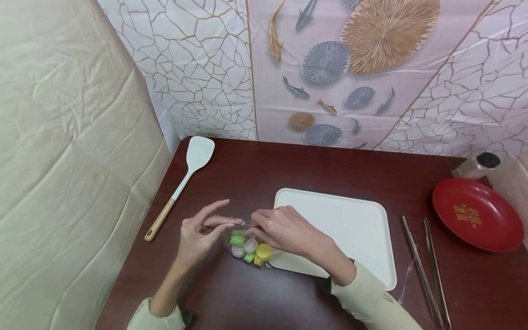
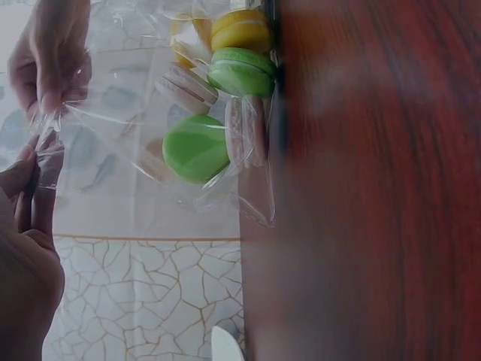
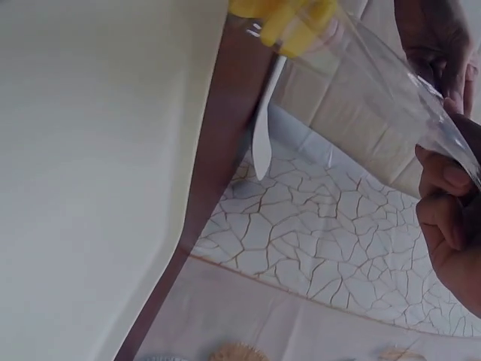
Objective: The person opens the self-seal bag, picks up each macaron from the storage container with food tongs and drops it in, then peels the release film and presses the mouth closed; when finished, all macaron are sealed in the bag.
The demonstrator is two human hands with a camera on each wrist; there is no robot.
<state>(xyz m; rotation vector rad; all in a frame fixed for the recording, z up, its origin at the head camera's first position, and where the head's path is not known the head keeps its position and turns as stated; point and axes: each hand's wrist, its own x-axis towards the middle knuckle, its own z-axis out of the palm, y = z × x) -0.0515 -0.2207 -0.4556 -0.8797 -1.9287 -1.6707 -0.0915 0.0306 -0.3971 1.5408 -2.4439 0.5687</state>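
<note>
A clear plastic bag (image 2: pixel 113 128) holds several macarons in green, yellow and pale lilac; a green macaron (image 2: pixel 197 148) and a yellow macaron (image 1: pixel 263 251) show plainly through it. My left hand (image 1: pixel 198 238) pinches the bag's top edge between thumb and fingers. Close beside it, my right hand (image 1: pixel 288 229) grips the same edge with curled fingers, also seen in the right wrist view. The macarons lie at the bottom of the bag, low over the table by the left edge of a white tray (image 1: pixel 354 229), which my right forearm crosses.
A white spatula (image 1: pixel 200 153) with a wooden handle lies at the left. On the right are metal tongs (image 1: pixel 420 270), a red plate (image 1: pixel 478 215) and a jar with a black lid (image 1: pixel 476 166). All stand on the dark wooden table (image 1: pixel 247 169), with patterned cloth behind.
</note>
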